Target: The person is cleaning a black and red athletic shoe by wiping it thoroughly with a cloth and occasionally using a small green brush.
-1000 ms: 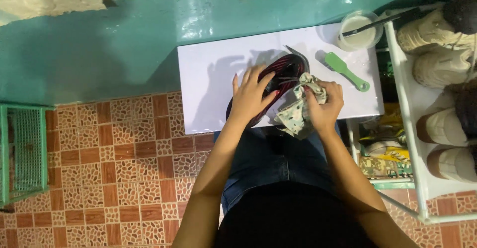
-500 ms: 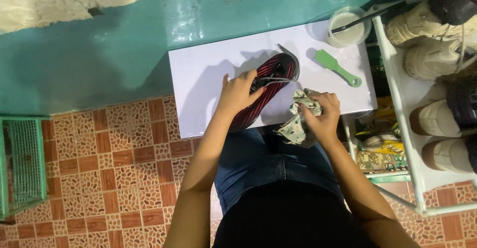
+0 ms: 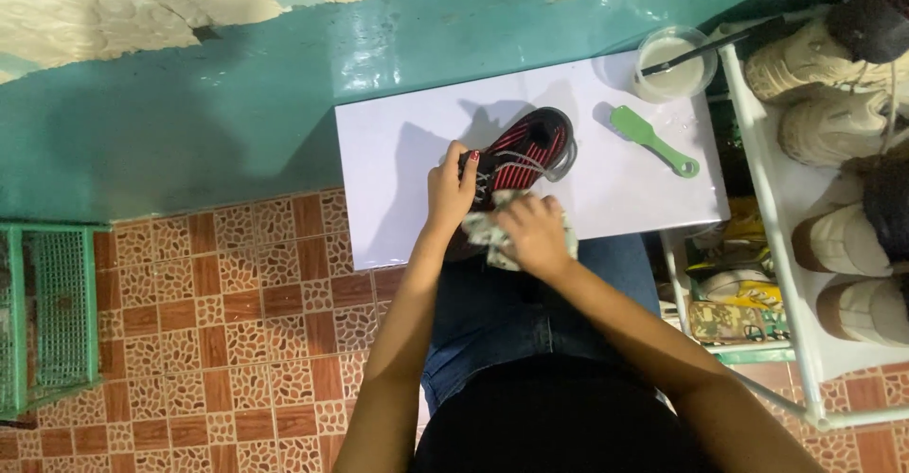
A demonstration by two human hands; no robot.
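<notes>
Shoe [image 3: 525, 151]: one, black with red ribbed stripes and pale laces, lying on its side near the front edge of the white table [image 3: 398, 151], roughly mid-width. Left hand [image 3: 450, 189] closed around the shoe's near end, fingers curled over the upper, firm hold. Right hand [image 3: 535, 234] bunched tight on a crumpled patterned cloth [image 3: 492, 246], white-green print, soft, pressed against the shoe's lower side at the table's front edge.

Table top is smooth, flat, rectangular, glossy.

Toward the back right corner: one round translucent plastic tub [image 3: 674, 61] with pale milky liquid, a thin dark stick resting across it. Just in front of the tub, one green plastic brush [image 3: 653, 139], oblong head, slim handle with a hole, lying flat, apart from the shoe.

Right of the table: white wire-frame rack [image 3: 781, 227] holding several beige and dark shoes, count unclear since cropped. Below it, one colourful flat package [image 3: 734, 317], print too small to tell.

Floor: red-brown pebble-pattern tiles [image 3: 189, 321]. Far left: one green mesh crate [image 3: 47, 317]. Wall [image 3: 189, 123] is teal, paint worn.
</notes>
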